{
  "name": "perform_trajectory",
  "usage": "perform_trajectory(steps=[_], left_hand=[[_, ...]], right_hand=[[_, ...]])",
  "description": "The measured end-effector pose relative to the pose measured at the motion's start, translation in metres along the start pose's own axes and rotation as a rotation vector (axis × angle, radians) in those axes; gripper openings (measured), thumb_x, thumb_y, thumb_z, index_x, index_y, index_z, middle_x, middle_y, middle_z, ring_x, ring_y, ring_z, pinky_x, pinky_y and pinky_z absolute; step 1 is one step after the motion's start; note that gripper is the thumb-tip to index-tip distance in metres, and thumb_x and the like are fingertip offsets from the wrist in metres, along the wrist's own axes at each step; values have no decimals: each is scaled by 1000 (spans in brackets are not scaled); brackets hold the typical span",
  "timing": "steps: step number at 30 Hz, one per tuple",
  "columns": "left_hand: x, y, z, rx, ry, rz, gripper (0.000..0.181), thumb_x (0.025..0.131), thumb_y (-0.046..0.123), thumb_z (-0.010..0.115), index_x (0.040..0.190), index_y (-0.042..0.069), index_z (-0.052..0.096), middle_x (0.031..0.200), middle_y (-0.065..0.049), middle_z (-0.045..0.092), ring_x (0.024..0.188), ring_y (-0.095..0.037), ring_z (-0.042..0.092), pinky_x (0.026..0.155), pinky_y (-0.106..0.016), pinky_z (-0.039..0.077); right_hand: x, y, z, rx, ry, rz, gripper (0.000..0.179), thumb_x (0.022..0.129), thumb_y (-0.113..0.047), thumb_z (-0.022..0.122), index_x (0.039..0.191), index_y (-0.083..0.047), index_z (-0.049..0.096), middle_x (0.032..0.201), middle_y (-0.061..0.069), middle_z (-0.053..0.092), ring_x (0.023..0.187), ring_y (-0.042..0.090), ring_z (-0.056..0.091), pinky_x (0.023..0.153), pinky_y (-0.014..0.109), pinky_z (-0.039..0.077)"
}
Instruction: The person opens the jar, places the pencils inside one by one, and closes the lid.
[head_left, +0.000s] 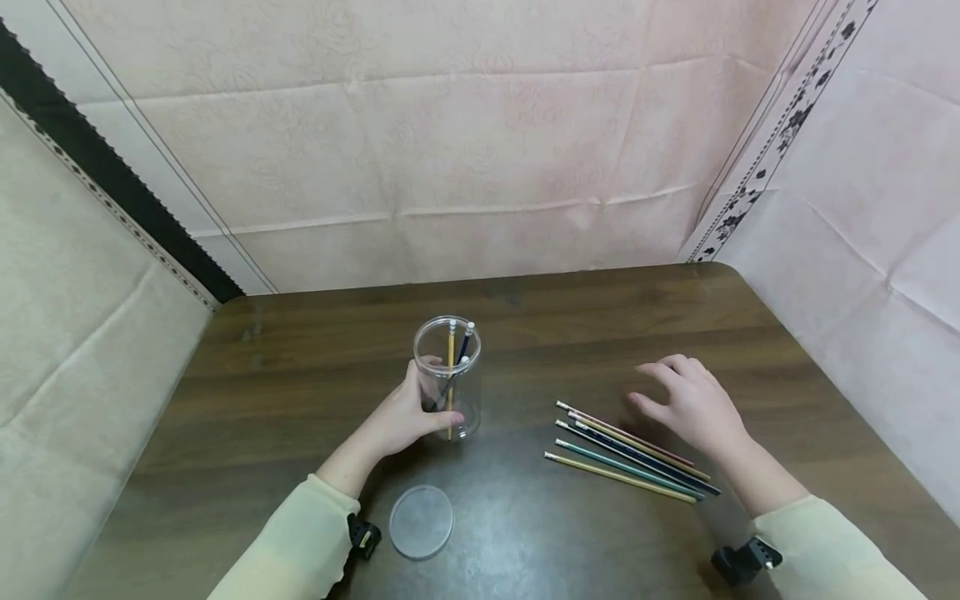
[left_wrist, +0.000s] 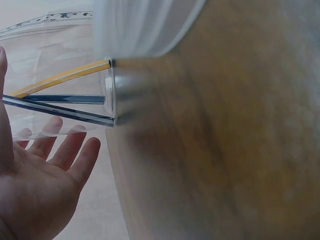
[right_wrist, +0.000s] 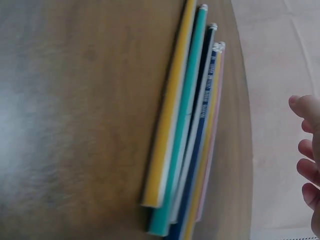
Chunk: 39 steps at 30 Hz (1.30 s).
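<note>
My left hand (head_left: 401, 421) grips a clear plastic jar (head_left: 468, 387) from its left side, thumb across the front and fingers around the back. The jar stands upright and uncovered on the table. Inside it lean a yellow pencil (left_wrist: 65, 77) and two dark pencils (left_wrist: 75, 111). To the right, several pencils (head_left: 630, 471) lie side by side on the table, among them yellow, teal (right_wrist: 187, 110), dark blue and pink ones. My right hand (head_left: 693, 404) hovers just beyond them with loosely bent fingers, holding nothing. A round translucent lid (head_left: 421, 522) lies flat in front of the jar.
The brown wooden table (head_left: 300, 400) has rounded far corners. Pale patterned cloth (head_left: 450, 167) hangs behind it and at both sides. Black wrist cameras (head_left: 363, 536) sit on both sleeves. A blurred whitish thing (left_wrist: 145, 30) covers the top of the left wrist view.
</note>
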<state>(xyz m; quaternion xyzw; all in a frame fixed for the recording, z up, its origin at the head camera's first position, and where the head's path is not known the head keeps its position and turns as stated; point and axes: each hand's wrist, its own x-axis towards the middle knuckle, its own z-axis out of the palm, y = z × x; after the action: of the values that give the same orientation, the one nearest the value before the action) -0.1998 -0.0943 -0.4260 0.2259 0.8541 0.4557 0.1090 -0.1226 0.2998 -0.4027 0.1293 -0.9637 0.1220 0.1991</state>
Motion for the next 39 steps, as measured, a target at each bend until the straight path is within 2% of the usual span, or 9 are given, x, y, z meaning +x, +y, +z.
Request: perform_trajectory(steps=[5, 11, 18, 25, 30, 33, 39], left_hand=[[1, -1, 1, -2, 4, 9, 92, 72, 44, 79, 139, 15, 22, 120, -10, 56, 121, -25, 45, 102, -53, 28], [1, -2, 0, -26, -12, 16, 90, 75, 36, 78, 140, 14, 20, 115, -9, 59, 117, -25, 47, 100, -54, 30], [2, -2, 0, -28, -13, 34, 88, 76, 37, 78, 139, 12, 20, 105, -5, 63, 112, -24, 50, 98, -53, 32], [0, -1, -1, -26, -11, 34, 90, 75, 39, 78, 139, 12, 20, 102, -4, 63, 112, -25, 50, 98, -52, 32], [0, 0, -1, -23, -11, 29, 90, 76, 39, 78, 139, 12, 20, 98, -2, 64, 112, -25, 49, 99, -52, 32], [0, 0, -1, -18, -8, 28, 89, 76, 39, 78, 139, 12, 20, 101, -3, 64, 113, -25, 49, 98, -52, 32], [0, -1, 0, -11, -5, 32, 89, 76, 39, 77, 139, 12, 21, 103, -5, 63, 114, -25, 49, 98, -52, 32]], right_hand=[[-9, 4, 5, -5, -37, 23, 37, 75, -25, 78, 106, -7, 67, 96, 12, 58, 90, 32, 52, 76, 49, 42], [-22, 7, 15, -27, -70, 3, 39, 75, -29, 78, 105, -7, 68, 96, 10, 59, 90, 31, 54, 76, 49, 44], [-35, 9, 24, -23, -131, 1, 31, 75, -29, 77, 98, -10, 68, 94, 7, 59, 88, 29, 54, 76, 47, 44], [-40, 11, 29, -39, -95, -43, 27, 74, -27, 79, 94, -12, 69, 90, 4, 59, 84, 27, 55, 74, 45, 44], [-38, 11, 29, -56, -57, -141, 22, 74, -24, 78, 91, -14, 69, 87, 2, 59, 80, 24, 55, 69, 42, 45], [-38, 12, 30, -63, -33, -200, 20, 74, -23, 78, 90, -15, 69, 85, 1, 59, 77, 22, 55, 65, 40, 45], [-37, 12, 32, -63, -27, -237, 21, 72, -22, 79, 88, -14, 69, 82, 0, 58, 72, 20, 53, 61, 38, 44]])
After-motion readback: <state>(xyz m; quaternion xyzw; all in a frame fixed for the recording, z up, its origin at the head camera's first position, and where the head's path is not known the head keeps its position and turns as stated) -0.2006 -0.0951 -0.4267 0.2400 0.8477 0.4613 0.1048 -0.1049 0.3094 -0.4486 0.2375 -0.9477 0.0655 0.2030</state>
